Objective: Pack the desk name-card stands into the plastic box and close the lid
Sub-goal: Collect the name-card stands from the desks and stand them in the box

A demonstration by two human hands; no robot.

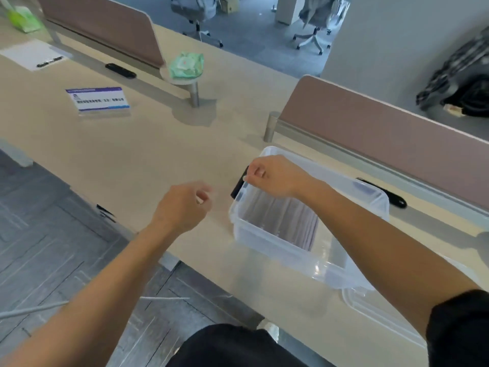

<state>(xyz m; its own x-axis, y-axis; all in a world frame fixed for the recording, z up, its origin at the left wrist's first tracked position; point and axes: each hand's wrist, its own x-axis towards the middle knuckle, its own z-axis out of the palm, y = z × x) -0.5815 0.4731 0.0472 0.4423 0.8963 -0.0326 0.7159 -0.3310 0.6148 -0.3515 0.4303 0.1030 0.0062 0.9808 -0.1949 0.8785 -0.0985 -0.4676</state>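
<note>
Desk (132,160): beige, with mauve partition panels (383,128) along the back. Clear plastic box (277,250) sat open at right on the desk, with a row of name-card stands (285,218) upright inside. Its lid (370,313) lay flat by the near end of the box. Right hand (275,176) was curled on the box's far-left rim, thumb and finger pinching it just beside the black latch (239,186). Left hand (182,205) hovered left of the box, fingers loosely curled, holding nothing, blurred. One name-card stand (99,99) stood well apart at far left; white card, blue-purple bands, print too blurred to read. Green tissue pack (186,64) behind it, no legible label.
</note>
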